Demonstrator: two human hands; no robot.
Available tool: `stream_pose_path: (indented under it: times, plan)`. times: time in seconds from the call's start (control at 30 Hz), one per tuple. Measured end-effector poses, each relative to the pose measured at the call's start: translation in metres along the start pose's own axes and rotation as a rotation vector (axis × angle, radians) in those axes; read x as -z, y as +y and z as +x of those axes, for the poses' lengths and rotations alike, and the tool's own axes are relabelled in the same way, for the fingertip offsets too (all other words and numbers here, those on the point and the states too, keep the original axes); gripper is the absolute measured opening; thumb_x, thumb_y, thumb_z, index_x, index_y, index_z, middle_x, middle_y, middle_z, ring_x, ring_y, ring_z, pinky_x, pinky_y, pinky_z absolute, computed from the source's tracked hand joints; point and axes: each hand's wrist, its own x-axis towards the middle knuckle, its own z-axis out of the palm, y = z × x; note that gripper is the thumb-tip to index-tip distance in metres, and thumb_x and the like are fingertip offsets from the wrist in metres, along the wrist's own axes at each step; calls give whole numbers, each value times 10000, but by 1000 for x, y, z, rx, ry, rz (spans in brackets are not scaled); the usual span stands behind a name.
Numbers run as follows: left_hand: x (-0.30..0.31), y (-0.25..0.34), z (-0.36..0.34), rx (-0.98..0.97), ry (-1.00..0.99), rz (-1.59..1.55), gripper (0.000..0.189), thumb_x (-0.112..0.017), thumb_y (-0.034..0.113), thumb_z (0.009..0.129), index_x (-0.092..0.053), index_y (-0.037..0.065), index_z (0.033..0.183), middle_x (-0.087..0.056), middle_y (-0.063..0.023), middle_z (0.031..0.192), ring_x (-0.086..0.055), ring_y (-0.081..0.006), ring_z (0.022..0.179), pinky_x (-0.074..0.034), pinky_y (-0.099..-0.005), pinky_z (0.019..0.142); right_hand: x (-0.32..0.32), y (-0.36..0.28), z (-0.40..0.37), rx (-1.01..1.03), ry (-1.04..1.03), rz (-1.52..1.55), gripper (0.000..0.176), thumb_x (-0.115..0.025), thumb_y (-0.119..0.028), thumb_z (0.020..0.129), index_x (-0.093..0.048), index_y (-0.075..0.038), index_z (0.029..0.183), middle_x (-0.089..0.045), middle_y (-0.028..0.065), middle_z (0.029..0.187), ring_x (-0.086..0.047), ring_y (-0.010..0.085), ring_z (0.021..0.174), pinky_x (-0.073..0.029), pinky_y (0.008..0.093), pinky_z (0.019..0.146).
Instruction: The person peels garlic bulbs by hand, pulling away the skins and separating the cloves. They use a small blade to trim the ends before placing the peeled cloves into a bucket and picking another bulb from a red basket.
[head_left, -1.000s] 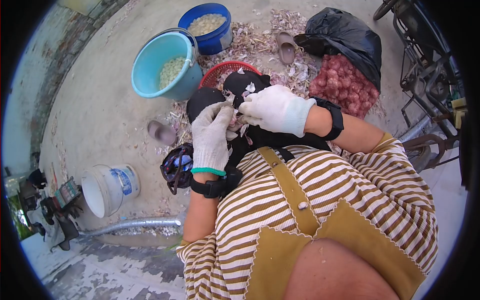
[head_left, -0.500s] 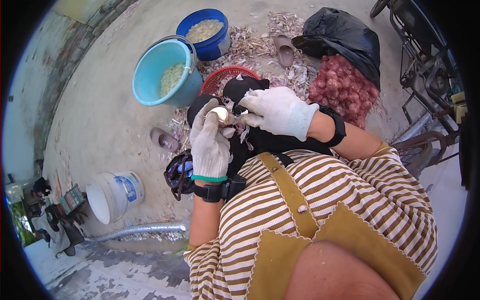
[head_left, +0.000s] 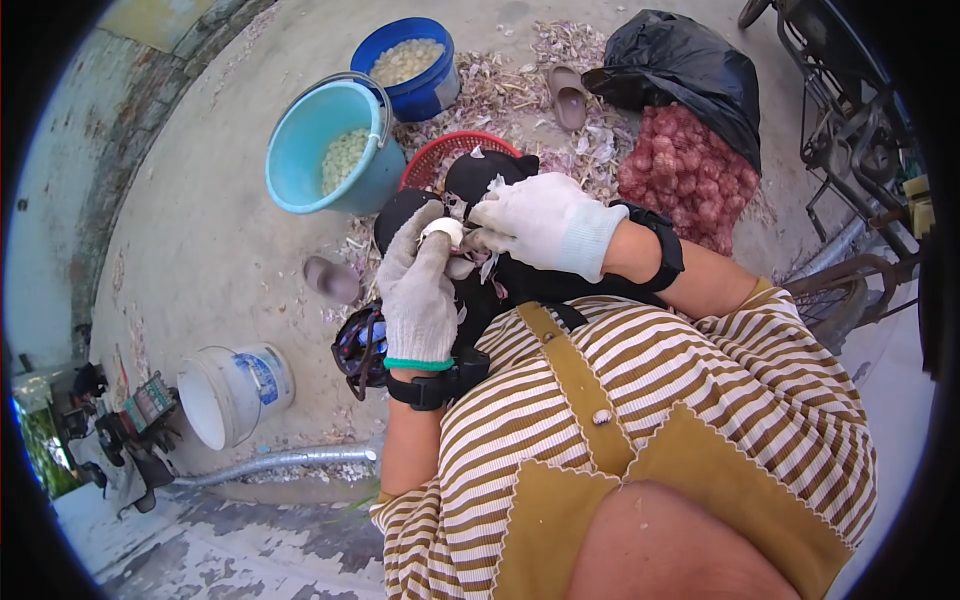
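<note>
In my left hand [head_left: 412, 295], gloved with a green cuff edge, a whitish garlic bulb [head_left: 443, 233] is pinched between thumb and fingers. Close on its right side is my right hand [head_left: 545, 222] in a white glove, fingers drawn together with their tips against or very near the garlic. What those fingertips hold, if anything, is hidden. Loose garlic skin [head_left: 488, 268] hangs just below them. Both hands are above my dark-clad knees [head_left: 485, 175], with a red basket [head_left: 450, 148] partly hidden behind the knees.
A light-blue bucket [head_left: 290, 165] and a dark-blue bucket [head_left: 430, 100] hold peeled cloves. A red net bag of garlic [head_left: 685, 175] lies under a black plastic bag [head_left: 690, 65]. Slippers [head_left: 567, 98] and scattered skins [head_left: 500, 80] are on the floor. A white bucket [head_left: 215, 400] lies tipped.
My right hand has shifted slightly left, and its fingers have come closer together at the garlic. The garlic has turned a little in my left hand, which stays nearly in place.
</note>
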Motion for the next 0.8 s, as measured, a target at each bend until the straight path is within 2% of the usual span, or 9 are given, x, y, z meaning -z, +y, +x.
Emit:
stream_pose_path:
  times: [0.2,0.3,0.37,0.43,0.5,0.53,0.6,0.73,0.8]
  plan:
    - [11,6,-4,69,-92,-94,328,-487,26,950,-499,-59,1267,-626,-126,1050,-603,-124,762,-495,-217,595,4,2,-3,81,19,64,233,-554,-322,896,-647,-150,1022,-642,112,814,-658,292,795,-514,422,664]
    - [10,12,-8,122,-142,-160,335,-477,16,944,-494,-72,1267,-625,-127,1017,-576,-132,730,-469,-227,583,3,11,5,-17,42,48,253,-554,-329,899,-658,-136,1025,-664,103,910,-656,284,857,-514,414,707]
    - [8,11,-13,142,-154,-131,329,-489,29,942,-492,-62,1258,-596,-117,981,-555,-138,738,-441,-233,591,14,22,14,-129,-65,28,280,-542,-350,913,-660,-129,1038,-668,99,957,-654,280,885,-516,402,738]
    - [7,7,-14,164,-163,-104,323,-502,43,940,-491,-53,1248,-566,-107,945,-534,-143,747,-413,-239,599,13,10,8,31,-7,66,293,-539,-352,918,-662,-119,1046,-663,100,934,-651,287,892,-515,396,749]
    - [9,2,-9,96,-161,-237,302,-492,46,937,-505,-41,1227,-561,-102,931,-527,-149,736,-417,-257,591,11,10,10,-21,9,108,284,-553,-338,907,-663,-115,1044,-659,104,921,-647,296,888,-513,398,747]
    - [11,1,-9,68,-135,-207,261,-433,68,958,-512,-45,1179,-598,-109,928,-559,-151,710,-437,-231,547,14,11,11,-13,12,102,284,-553,-338,907,-663,-115,1044,-659,104,921,-647,296,888,-513,398,747]
    - [17,-2,-7,74,-122,-236,277,-434,86,961,-505,-32,1201,-594,-99,902,-559,-151,698,-436,-231,531,12,13,3,32,39,209,278,-569,-328,894,-662,-108,1036,-654,113,912,-644,305,878,-510,399,736]
    - [9,-4,-1,123,-111,-273,320,-465,195,986,-495,20,1252,-574,-50,822,-538,-117,604,-401,-199,455,7,11,-3,75,73,224,263,-580,-327,887,-660,-105,1002,-648,122,900,-642,313,853,-507,403,718]
    - [4,-3,1,119,-128,-185,341,-499,260,993,-510,35,1249,-567,-24,774,-510,-73,557,-363,-163,423,9,5,-2,48,-55,173,257,-586,-332,882,-657,-107,982,-645,125,895,-640,314,846,-504,406,720]
